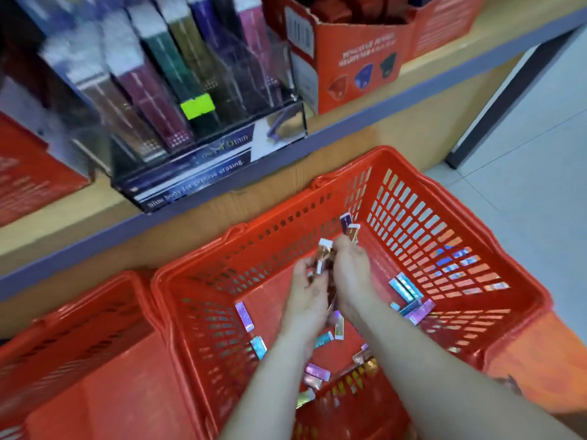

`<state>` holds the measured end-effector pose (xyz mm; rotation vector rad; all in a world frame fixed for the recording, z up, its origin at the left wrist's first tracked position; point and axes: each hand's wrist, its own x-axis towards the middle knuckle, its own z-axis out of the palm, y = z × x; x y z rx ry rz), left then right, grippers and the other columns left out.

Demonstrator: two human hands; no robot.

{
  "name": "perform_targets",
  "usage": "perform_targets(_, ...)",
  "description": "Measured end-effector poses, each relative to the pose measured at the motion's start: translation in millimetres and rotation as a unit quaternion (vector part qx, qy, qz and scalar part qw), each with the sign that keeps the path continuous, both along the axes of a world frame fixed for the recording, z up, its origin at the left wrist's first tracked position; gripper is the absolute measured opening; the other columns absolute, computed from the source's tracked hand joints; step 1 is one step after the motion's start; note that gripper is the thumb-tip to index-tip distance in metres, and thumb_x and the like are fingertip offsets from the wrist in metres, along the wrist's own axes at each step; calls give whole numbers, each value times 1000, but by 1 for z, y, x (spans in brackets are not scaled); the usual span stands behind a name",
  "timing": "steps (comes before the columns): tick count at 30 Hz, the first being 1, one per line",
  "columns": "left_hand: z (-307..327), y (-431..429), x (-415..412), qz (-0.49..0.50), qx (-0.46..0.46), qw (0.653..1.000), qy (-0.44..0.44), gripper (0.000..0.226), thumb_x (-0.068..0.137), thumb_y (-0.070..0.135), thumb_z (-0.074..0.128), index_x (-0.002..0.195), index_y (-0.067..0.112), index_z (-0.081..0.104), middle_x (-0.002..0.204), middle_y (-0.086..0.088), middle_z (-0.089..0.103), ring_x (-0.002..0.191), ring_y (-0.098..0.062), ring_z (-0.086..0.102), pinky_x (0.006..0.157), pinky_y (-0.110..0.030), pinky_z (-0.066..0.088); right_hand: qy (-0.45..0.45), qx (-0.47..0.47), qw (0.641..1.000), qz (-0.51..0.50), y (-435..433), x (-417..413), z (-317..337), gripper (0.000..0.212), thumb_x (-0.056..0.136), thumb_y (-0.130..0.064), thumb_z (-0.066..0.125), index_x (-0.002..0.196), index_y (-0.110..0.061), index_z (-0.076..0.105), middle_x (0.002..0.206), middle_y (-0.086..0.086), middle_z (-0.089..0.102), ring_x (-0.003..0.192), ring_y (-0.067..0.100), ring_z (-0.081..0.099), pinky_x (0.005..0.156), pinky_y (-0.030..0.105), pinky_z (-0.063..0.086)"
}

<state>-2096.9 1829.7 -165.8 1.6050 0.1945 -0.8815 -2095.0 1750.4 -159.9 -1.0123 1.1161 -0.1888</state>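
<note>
- Found left hand [309, 282] and right hand [351, 269] close together inside a red perforated plastic basket [470, 227], above its floor and nearer the far wall.
- Logged left hand as grasping: fingers curled round a bundle of small iridescent cardboard boxes [324, 257], taken from the left side.
- Logged right hand as grasping the same bundle from the right side, fingers curled over it. Motion blur here, so cannot separate single fingers.
- Located bundle between the two palms, with one white-capped box end sticking up above the fingers.
- Noted a purple box and an orange box [348, 229] just past the right fingertips, by the far wall. Cannot tell whether held or leaning there.
- Noted loose boxes of the same kind scattered over the basket floor: a pink box [244, 316] and a teal box [258, 347] left of the forearms, a heap of blue and pink boxes [409, 300] near the right wall, more beneath the forearms.
- Logged a second red plastic basket [79, 312] just beside the first, on its left.
- Logged a wooden shelf with grey-blue front edge [349, 122] beyond both baskets, carrying a clear acrylic display stand [178, 90] of slim upright packs with a bright green sticker [197, 104].
- Logged a red cardboard carton [349, 58] just right of the stand, on the same shelf.
- Pale tiled floor [540, 154] at right.
</note>
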Motion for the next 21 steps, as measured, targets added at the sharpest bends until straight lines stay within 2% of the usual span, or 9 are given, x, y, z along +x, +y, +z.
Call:
perform_targets(2,13,12,-6,-6,-16,1000,-15,6,98,16,54,100,21,55,58,3,55,43,-12,45,38,-18,31,6,-36,999,18,4,-6,10,22,87,-15,45,67,-7,49,57,8,47,46,20,40,37,19,28)
perform_targets(4,26,27,-9,31,-33,999,-14,7,96,9,56,95,16,57,57,3,52,43,-10,42,37,-18,28,2,-51,997,49,1,-11,20,17,81,-18,48,66,-8,47,60,10,42,55,21,38,45,23,28)
perform_targets(6,37,42,-4,93,-46,995,1,5,95,9,58,92,13,58,62,0,49,45,-12,42,35,-18,28,-33,-5,992,123,-8,-19,34,23,81,-9,46,58,-9,48,58,11,47,63,26,45,50,25,33)
perform_targets(8,50,53,5,143,-76,986,28,10,95,14,60,86,14,56,64,-2,49,47,-12,43,33,-17,28,-63,67,962,257,-14,-32,57,28,84,-3,41,57,-10,46,59,11,55,61,32,58,51,25,44)
perform_targets(10,67,57,13,157,-107,981,35,15,94,21,62,81,16,55,65,-2,53,49,-12,44,33,-17,28,-66,112,914,384,-14,-45,79,23,85,-4,41,62,-9,43,65,13,57,59,32,66,50,26,51)
perform_targets(12,83,53,16,147,-135,979,29,13,95,21,59,83,19,55,69,-2,55,51,-12,46,34,-16,28,-73,147,877,452,-9,-55,96,14,77,-10,46,64,-10,44,67,14,55,58,31,67,49,25,52)
perform_targets(14,97,48,15,136,-164,977,24,9,97,18,54,88,19,55,76,-7,57,52,-13,48,36,-15,27,-83,175,861,471,-2,-63,105,13,76,-12,46,63,-12,44,64,11,52,54,27,65,46,23,51)
perform_targets(18,110,49,1,105,-185,977,-12,10,96,22,55,98,14,61,82,-13,63,52,-13,50,38,-17,29,-72,196,861,463,8,-75,113,34,90,-8,37,60,-14,51,63,5,43,44,17,57,38,19,44)
perform_targets(21,110,52,-10,88,-151,981,-85,9,90,6,62,96,12,66,85,-18,58,55,-15,48,37,-18,31,-74,200,848,486,9,-81,119,26,92,-7,37,69,-13,48,65,5,46,47,16,58,39,20,46)
